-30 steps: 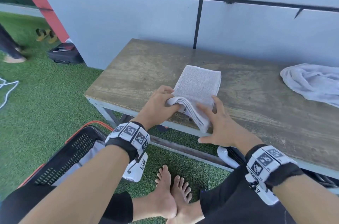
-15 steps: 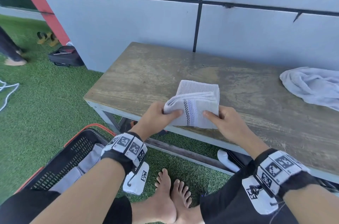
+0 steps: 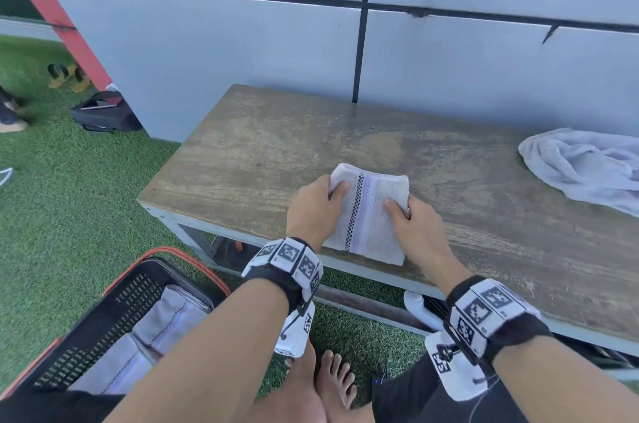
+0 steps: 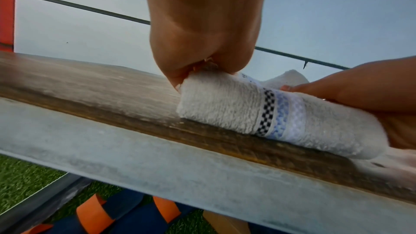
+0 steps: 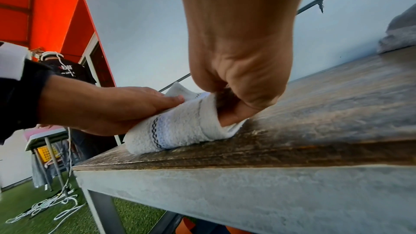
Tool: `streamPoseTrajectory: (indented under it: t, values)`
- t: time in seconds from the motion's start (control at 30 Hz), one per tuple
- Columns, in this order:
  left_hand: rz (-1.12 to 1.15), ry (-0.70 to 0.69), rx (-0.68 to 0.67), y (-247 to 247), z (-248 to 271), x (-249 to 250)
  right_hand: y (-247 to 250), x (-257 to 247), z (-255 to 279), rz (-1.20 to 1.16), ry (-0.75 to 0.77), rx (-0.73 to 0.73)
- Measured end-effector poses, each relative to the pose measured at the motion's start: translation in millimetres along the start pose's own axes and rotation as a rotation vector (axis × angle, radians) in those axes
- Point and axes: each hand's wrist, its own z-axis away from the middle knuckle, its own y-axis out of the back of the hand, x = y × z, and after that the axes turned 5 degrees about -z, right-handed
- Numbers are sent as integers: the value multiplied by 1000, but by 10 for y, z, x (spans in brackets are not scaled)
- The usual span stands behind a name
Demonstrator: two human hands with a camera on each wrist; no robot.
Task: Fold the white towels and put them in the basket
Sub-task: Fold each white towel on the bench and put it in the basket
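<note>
A worn wooden surface (image 3: 262, 159) on a pale grey metal frame stood against a grey panelled wall, its top streaked and faded. A folded white towel (image 3: 368, 218) with a checked and blue stripe lay at the near edge, partly raised off the wood on its far side. A crumpled white towel (image 3: 581, 166) lay well apart at the right end. Below, green artificial turf (image 3: 69, 201) carried a black basket (image 3: 114, 312) with an orange rim, folded towels (image 3: 166, 318) inside it.
</note>
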Motion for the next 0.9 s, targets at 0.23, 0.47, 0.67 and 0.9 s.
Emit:
streamPoseTrajectory:
  t: [0.23,0.47,0.67,0.9]
  values:
    - [-194,56,36,-199,-187,37,-27,112,-231,-42,-173,22]
    - [-320,65,63,-243,-207,86,-16,128,-296,-18,-268,27]
    - [-340,129,32,-226,-230,125,-7,103,-320,-13,-281,23]
    - [-147,227,22,-162,-226,158,20,36,-290,17,-281,7]
